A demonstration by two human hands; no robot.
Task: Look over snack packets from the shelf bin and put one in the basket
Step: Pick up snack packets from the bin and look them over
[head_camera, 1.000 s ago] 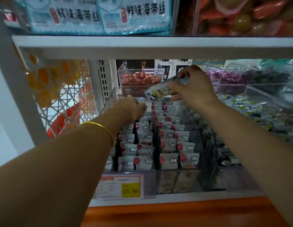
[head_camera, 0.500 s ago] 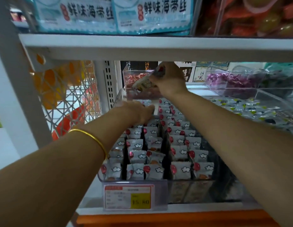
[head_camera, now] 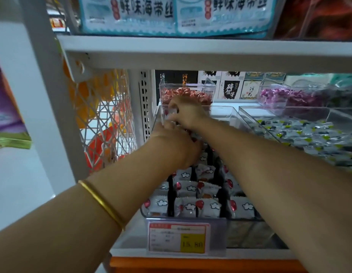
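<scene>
**Right hand down at the bin's far end, left hand up to meet it**

Since half a second back, the right hand (head_camera: 188, 113) has dropped from in front of the red candy tub (head_camera: 186, 93) to the bin's 12 o'clock end. The left hand (head_camera: 177, 146) has slid up the rows to join it. They are now touching or nearly so.

Right hand: thumb and fingers pinch a pale packet (head_camera: 171, 113) just above the rows, near the bin's 11 o'clock corner. It's blurred and I can't read the print.

Left hand: its back faces me and the fingertips are hidden beyond the knuckles, close to the packet. I can't tell if it grips anything or only steadies.

My read, judgement only: the packet is held low because it's going back into its lane or being swapped. The second hand is probably there to part the upright packets (head_camera: 190, 206), which are packed tight between black dividers (head_camera: 170, 196).

The bin (head_camera: 235, 115) is clear plastic, so its walls are easy to clip on the way out. The price tag (head_camera: 178, 238) is at its 6 o'clock edge. A neighbour bin (head_camera: 308, 134) sits at 3 o'clock and a lattice rack (head_camera: 108, 119) at 9 o'clock.

The basket is not in view. I'd call this the look-over stage, with the drop not yet done.
</scene>
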